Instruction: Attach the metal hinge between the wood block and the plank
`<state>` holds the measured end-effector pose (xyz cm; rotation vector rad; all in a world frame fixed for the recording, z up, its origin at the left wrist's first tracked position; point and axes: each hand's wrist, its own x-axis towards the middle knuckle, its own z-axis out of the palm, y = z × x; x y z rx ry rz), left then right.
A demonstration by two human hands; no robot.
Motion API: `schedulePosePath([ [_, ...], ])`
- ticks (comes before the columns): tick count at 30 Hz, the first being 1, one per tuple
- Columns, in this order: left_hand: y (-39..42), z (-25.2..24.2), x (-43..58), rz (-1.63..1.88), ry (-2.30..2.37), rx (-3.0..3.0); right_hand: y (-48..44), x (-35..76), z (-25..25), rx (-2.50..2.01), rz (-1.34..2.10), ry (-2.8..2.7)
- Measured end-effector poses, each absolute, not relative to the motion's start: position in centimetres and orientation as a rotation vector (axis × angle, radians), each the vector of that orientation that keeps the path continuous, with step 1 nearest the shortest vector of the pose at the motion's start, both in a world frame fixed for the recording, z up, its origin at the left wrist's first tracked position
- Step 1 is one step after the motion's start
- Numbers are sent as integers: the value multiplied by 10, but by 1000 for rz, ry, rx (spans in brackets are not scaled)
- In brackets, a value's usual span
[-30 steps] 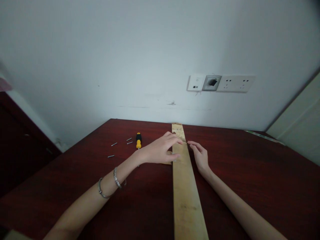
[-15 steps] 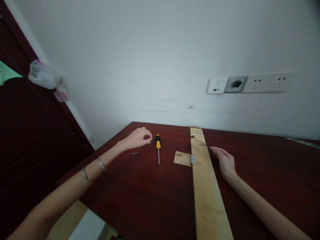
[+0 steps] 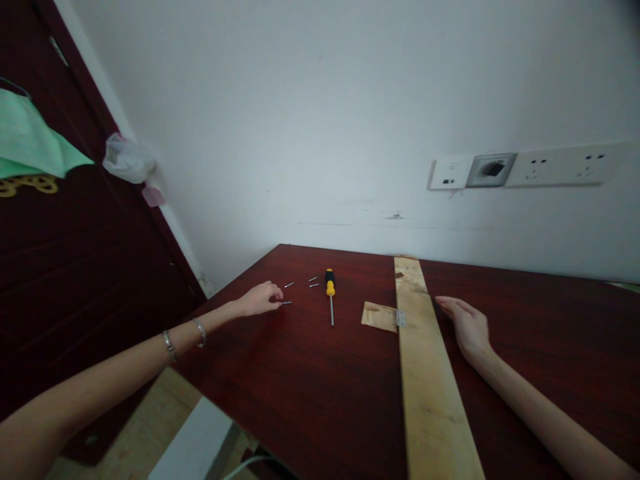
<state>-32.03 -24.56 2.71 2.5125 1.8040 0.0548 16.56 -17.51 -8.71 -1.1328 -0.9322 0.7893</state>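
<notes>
My left hand (image 3: pixel 261 299) is at the left part of the dark red table, thumb and fingertips closed at one end of a small screw (image 3: pixel 287 303). Several similar screws (image 3: pixel 314 285) lie just beyond it. To their right is a screwdriver (image 3: pixel 331 290) with a yellow and black handle, its shaft pointing toward me. A long pale wooden board (image 3: pixel 425 373) runs away from me. A metal hinge (image 3: pixel 401 318) joins its left edge to a small wooden piece (image 3: pixel 379 316). My right hand (image 3: pixel 467 327) rests on its side, fingers loosely extended, fingertips by the board's right edge.
The dark red table (image 3: pixel 320 393) meets a white wall (image 3: pixel 300 120) at the back. Sockets (image 3: pixel 520 170) are set in the wall at right. A dark red door (image 3: pixel 90 267) with a green cloth (image 3: pixel 35 133) stands left. Below the table's left edge is a white box-like object (image 3: pixel 193 437).
My left hand has come nearer and lower, from beside the farther screws to the nearest one. My right hand stays by the board. The view has turned slightly left.
</notes>
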Motion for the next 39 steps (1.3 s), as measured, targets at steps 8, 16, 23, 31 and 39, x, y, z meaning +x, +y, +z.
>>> schedulePosePath([
  [8, -237, 19, -303, 18, 1834, 2563, -179, 164, -83, -1126, 736, -967],
  [16, -232, 18, -302, -25, 1842, 2592, -180, 163, -80, -1127, 713, -992],
  [23, -225, 11, -306, -62, 1836, 2589, -180, 163, -81, -1161, 741, -991],
  [31, -222, 7, -303, -24, 1848, 2589, -184, 160, -76, -1158, 744, -999],
  [39, -201, 25, -272, 239, 1743, 2716, -186, 156, -69, -1156, 742, -993],
])
